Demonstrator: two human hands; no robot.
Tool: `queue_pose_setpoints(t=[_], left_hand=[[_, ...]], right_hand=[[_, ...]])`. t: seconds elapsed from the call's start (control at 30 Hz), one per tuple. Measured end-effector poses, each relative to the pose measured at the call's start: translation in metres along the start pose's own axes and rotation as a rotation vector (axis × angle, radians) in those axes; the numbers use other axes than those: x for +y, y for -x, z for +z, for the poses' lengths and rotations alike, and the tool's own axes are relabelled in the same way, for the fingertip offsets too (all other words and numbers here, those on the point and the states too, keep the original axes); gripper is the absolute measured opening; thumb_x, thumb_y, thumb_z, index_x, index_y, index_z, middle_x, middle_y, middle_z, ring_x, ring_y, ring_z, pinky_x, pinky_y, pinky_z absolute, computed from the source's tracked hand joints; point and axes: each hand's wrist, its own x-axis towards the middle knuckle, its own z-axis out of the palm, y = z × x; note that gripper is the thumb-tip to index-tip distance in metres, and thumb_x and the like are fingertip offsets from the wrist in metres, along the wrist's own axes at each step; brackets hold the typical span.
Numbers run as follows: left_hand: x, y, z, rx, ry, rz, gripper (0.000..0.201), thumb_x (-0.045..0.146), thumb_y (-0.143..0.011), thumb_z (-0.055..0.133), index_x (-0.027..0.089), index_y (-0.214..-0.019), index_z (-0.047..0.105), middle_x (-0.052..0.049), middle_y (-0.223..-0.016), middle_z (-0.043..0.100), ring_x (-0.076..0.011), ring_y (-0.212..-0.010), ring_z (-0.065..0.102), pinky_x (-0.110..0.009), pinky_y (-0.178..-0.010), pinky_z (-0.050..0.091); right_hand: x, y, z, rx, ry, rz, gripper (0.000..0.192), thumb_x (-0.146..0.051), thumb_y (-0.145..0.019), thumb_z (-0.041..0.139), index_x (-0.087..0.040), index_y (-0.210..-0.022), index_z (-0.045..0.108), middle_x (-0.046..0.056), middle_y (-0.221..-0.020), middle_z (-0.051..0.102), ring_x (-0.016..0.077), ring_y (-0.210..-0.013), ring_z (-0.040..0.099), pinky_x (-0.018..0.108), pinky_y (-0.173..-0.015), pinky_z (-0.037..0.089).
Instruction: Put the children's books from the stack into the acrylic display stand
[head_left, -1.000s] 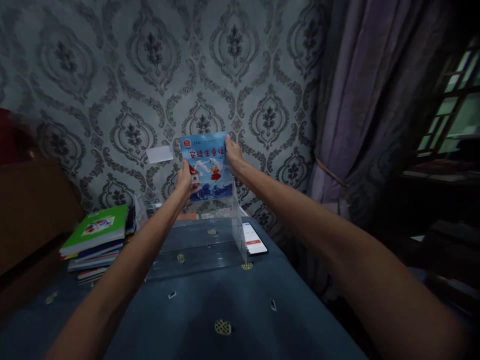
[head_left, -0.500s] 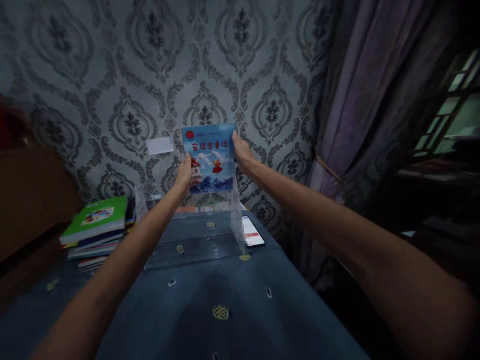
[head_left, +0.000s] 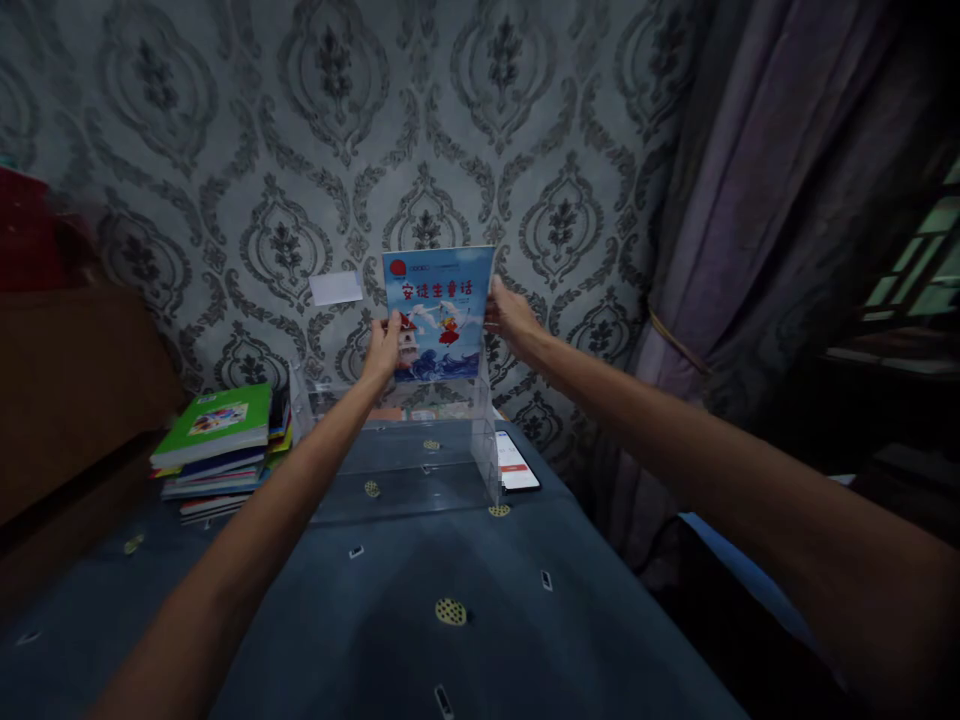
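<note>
Since a moment ago the book [head_left: 439,313] has drifted a little right of centre in the frame and sits a touch lower, its bottom edge now down among the clear walls of the rack [head_left: 397,440]. My left hand [head_left: 385,346] grips the book's lower left edge and my right hand [head_left: 510,313] clasps its right edge higher up, both closed on it, so the cover stays upright and faces me. Holding it by the two sides seems to me the way to keep it square to the rack's back slot, just in front of the wall [head_left: 225,150]. The rack stands at the far end of the surface [head_left: 420,620], its lower tiers bare toward me. At mid left of the frame a stack of books [head_left: 217,450] lies near the rack's left wall, and a phone [head_left: 516,462] lies just beside its right wall, close to the surface's right edge. A curtain [head_left: 720,230] hangs at the upper right, well apart from my right arm. The near half of the surface gives my forearms free room; the tight spots are the rack's side walls.
</note>
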Motion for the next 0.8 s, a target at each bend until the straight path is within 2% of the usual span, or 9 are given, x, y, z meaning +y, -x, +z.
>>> queue_pose_setpoints(t=[0.17, 0.33, 0.47, 0.53, 0.6, 0.67, 0.73, 0.8], left_hand=[[-0.008, 0.032, -0.016, 0.161, 0.039, 0.091, 0.033, 0.049, -0.103, 0.039, 0.022, -0.119, 0.048, -0.012, -0.127, 0.056, -0.0211, -0.110, 0.061, -0.019, -0.055, 0.054], [-0.011, 0.071, -0.010, 0.065, 0.057, 0.102, 0.017, 0.038, -0.102, 0.046, 0.022, -0.105, 0.049, -0.007, -0.114, 0.059, -0.0188, -0.104, 0.062, -0.016, -0.052, 0.049], [0.000, 0.073, -0.001, 0.009, 0.051, 0.089, 0.008, 0.028, -0.101, 0.045, 0.021, -0.104, 0.047, -0.007, -0.110, 0.058, -0.0184, -0.103, 0.061, -0.015, -0.050, 0.046], [0.003, 0.072, -0.006, -0.005, 0.030, 0.069, 0.008, 0.026, -0.101, 0.041, 0.021, -0.103, 0.046, -0.008, -0.109, 0.059, -0.0196, -0.102, 0.062, -0.017, -0.048, 0.046], [-0.001, 0.076, -0.021, -0.026, -0.003, 0.063, 0.009, 0.026, -0.101, 0.041, 0.021, -0.100, 0.048, -0.009, -0.107, 0.061, -0.0207, -0.098, 0.064, -0.019, -0.047, 0.048], [-0.010, 0.085, -0.047, -0.038, -0.042, 0.080, 0.009, 0.026, -0.100, 0.043, 0.021, -0.098, 0.050, -0.009, -0.106, 0.063, -0.0212, -0.098, 0.065, -0.021, -0.050, 0.049], [-0.019, 0.095, -0.079, -0.026, -0.084, 0.111, 0.009, 0.026, -0.099, 0.045, 0.022, -0.099, 0.053, -0.008, -0.106, 0.065, -0.0212, -0.099, 0.064, -0.022, -0.053, 0.050], [-0.026, 0.101, -0.111, 0.007, -0.123, 0.145, 0.008, 0.026, -0.097, 0.046, 0.022, -0.097, 0.054, -0.006, -0.104, 0.065, -0.0206, -0.100, 0.064, -0.022, -0.058, 0.050]], right_hand=[[-0.020, 0.023, -0.023, 0.065, 0.148, 0.045, 0.037, -0.047, -0.105, 0.035, -0.018, -0.092, 0.054, 0.006, -0.091, 0.064, 0.0152, -0.082, 0.061, 0.029, -0.076, 0.045], [-0.058, 0.049, -0.056, 0.036, 0.342, 0.001, 0.031, -0.042, -0.102, 0.045, -0.018, -0.089, 0.058, 0.007, -0.091, 0.064, 0.0169, -0.082, 0.062, 0.030, -0.076, 0.046], [-0.080, 0.070, -0.067, -0.069, 0.445, -0.027, 0.027, -0.042, -0.097, 0.056, -0.019, -0.085, 0.063, 0.007, -0.087, 0.068, 0.0195, -0.084, 0.064, 0.032, -0.079, 0.050], [-0.069, 0.090, -0.056, -0.142, 0.455, -0.070, 0.030, -0.051, -0.092, 0.059, -0.022, -0.087, 0.066, 0.007, -0.087, 0.070, 0.0228, -0.087, 0.067, 0.036, -0.082, 0.053], [-0.043, 0.122, -0.033, -0.223, 0.372, -0.105, 0.040, -0.065, -0.085, 0.058, -0.027, -0.094, 0.069, 0.007, -0.091, 0.073, 0.0275, -0.093, 0.069, 0.042, -0.084, 0.055], [-0.010, 0.163, -0.005, -0.224, 0.244, -0.081, 0.049, -0.076, -0.080, 0.052, -0.032, -0.090, 0.070, 0.008, -0.089, 0.075, 0.0319, -0.087, 0.071, 0.050, -0.082, 0.057], [0.017, 0.200, 0.019, -0.294, 0.239, -0.106, 0.043, -0.072, -0.082, 0.053, -0.035, -0.092, 0.072, 0.007, -0.094, 0.076, 0.0340, -0.093, 0.071, 0.054, -0.089, 0.056], [0.032, 0.219, 0.033, -0.342, 0.267, -0.119, 0.036, -0.066, -0.086, 0.053, -0.037, -0.095, 0.072, 0.006, -0.099, 0.076, 0.0347, -0.099, 0.070, 0.056, -0.091, 0.055]])
